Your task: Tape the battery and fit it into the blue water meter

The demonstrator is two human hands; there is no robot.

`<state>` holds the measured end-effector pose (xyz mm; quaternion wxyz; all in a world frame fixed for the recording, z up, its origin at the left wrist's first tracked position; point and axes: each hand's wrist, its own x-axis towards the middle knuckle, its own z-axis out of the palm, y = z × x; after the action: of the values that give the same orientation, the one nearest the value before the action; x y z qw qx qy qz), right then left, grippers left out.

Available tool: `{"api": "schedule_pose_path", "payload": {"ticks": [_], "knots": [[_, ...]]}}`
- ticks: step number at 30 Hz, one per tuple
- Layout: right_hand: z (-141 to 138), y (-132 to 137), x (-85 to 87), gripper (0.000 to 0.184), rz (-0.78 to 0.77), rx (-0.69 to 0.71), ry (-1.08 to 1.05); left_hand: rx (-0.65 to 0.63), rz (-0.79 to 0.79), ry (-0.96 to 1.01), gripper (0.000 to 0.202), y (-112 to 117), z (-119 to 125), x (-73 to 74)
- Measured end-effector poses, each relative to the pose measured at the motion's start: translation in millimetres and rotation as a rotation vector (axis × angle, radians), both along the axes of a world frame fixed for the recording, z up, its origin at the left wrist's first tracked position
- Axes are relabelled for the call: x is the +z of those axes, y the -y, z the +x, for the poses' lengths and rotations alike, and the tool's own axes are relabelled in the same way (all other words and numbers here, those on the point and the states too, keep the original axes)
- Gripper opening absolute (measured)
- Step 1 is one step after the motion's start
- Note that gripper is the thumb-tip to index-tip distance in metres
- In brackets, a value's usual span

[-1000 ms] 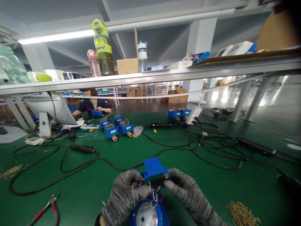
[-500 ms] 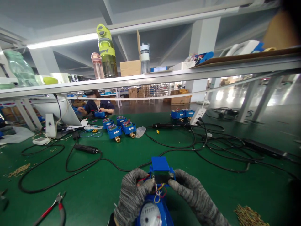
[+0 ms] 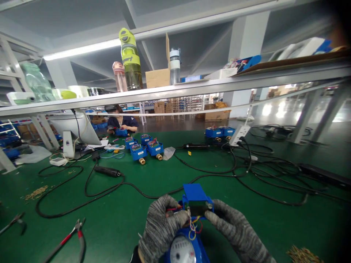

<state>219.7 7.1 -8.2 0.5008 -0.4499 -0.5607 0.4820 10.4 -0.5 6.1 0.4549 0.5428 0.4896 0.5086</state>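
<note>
Hands gloved, both grasping: left hand (image 3: 164, 228) pinches left end of blue housing (image 3: 195, 192), right hand (image 3: 234, 226) right end. Meter (image 3: 202, 252) sits just below, toward near edge of table (image 3: 156, 175); judged heavier, rigid, its dial (image 3: 181, 250) likely slick. Loose wires (image 3: 193, 234) beneath housing: thin, probably fragile; tugging inadvisable. Housing judged light, stiff plastic; best hold at side walls, fingers clear of wires. Black cylindrical tool (image 3: 106, 171) lies beyond, left; blue units (image 3: 138, 152) farther, toward far edge.
</note>
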Motion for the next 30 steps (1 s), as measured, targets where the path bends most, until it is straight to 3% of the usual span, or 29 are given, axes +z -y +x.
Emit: {"api": "schedule_pose_path", "payload": {"ticks": [5,10,19,23,30], "knots": [[-1,6,8.7,0.039,0.026,-0.076,0.030,-0.083,0.113,-0.115,0.019,4,-16,8.9],[1,9,17.3,0.040,0.036,-0.102,0.033,0.010,0.267,-0.291,0.016,8,-20,9.4],[-1,11,15.8,0.043,0.034,-0.138,0.045,-0.039,0.169,-0.100,0.030,13,-12,8.0],[-4,12,17.3,0.040,0.039,-0.081,0.054,-0.058,0.130,-0.249,0.027,13,-15,10.1],[3,9,9.6,0.039,0.044,-0.070,0.096,-0.074,0.261,-0.546,0.029,17,-18,12.7]]}}
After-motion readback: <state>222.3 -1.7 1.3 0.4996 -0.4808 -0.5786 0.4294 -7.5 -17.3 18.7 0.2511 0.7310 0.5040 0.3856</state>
